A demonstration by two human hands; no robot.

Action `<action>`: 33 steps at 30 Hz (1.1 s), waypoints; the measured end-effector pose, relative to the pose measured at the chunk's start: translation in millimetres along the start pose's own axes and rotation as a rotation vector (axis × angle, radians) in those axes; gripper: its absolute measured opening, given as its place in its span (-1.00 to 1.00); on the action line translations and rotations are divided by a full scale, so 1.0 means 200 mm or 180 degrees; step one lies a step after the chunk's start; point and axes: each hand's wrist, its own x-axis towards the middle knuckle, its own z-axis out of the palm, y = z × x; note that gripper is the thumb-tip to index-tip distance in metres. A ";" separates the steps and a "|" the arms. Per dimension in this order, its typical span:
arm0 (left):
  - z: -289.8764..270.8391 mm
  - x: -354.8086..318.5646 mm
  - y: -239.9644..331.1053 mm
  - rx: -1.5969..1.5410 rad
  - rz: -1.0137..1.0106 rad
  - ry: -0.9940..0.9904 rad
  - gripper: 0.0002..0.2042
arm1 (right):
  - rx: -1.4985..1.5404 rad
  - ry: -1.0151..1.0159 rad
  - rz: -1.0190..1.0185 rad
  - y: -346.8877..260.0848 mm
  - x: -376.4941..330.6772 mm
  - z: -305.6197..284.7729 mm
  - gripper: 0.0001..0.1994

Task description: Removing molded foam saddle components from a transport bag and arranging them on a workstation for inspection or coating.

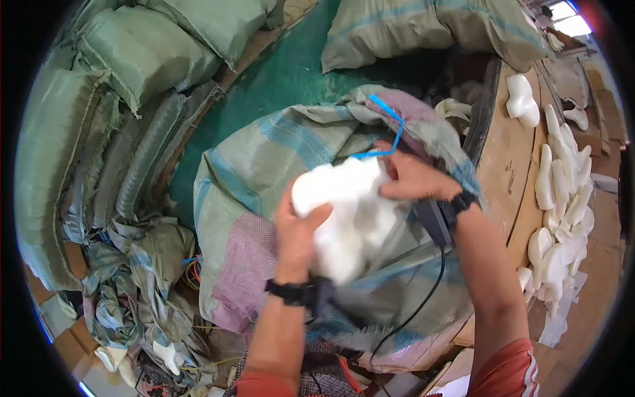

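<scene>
A bundle of smooth, rounded white pieces [350, 231] is held over the open mouth of a large woven sack [251, 155]; motion blurs its lower part. My left hand [299, 228] grips the bundle's left side, thumb across the front. At its upper right, my right hand [417, 177] is closed around a blue strap [399, 129], with the thumb against the white pieces. The strap's free end sticks up in a bend, and its other part runs along the bundle's top. The sack is grey-green with blue stripes and pinkish patches.
Stuffed woven sacks [142, 56] are stacked at the left and far side. On the right, a wooden table [493, 155] carries a heap of white curved pieces [562, 205]. Crumpled sacks [152, 264] lie at lower left. A black cable [423, 298] hangs from my right wrist device.
</scene>
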 end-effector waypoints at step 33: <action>1.42 -1.85 1.22 0.3243 0.3614 -0.3926 -0.53 | 0.0880 0.3889 -0.0700 -1.00 -2.26 0.50 -0.17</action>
